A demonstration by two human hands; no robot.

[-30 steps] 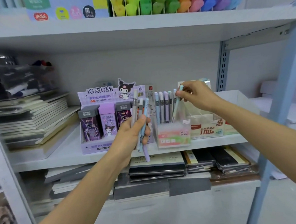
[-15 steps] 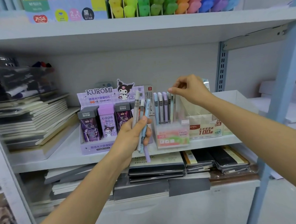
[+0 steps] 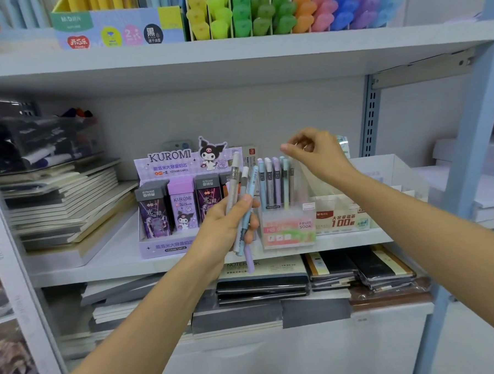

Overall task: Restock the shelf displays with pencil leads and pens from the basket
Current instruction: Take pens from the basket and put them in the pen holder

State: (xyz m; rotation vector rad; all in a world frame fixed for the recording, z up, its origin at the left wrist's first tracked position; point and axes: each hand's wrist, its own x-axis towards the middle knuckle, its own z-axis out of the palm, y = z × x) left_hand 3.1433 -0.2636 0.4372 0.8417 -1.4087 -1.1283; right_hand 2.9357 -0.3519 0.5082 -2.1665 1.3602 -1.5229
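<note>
Left hand (image 3: 228, 226) grips lead tubes (image 3: 234, 184), right hand (image 3: 317, 151) above display (image 3: 288, 230)

You have one view, worn on your head, looking forward and slightly down, square onto the middle shelf (image 3: 101, 263), near enough that the print on the display boxes (image 3: 183, 196) reads clearly. The wide lens also takes in the upper shelf (image 3: 233, 53) at the top, the stacked notebooks (image 3: 262, 283) underneath, and the blue upright (image 3: 471, 175) on the right, with straight edges bowing toward the borders.
</note>
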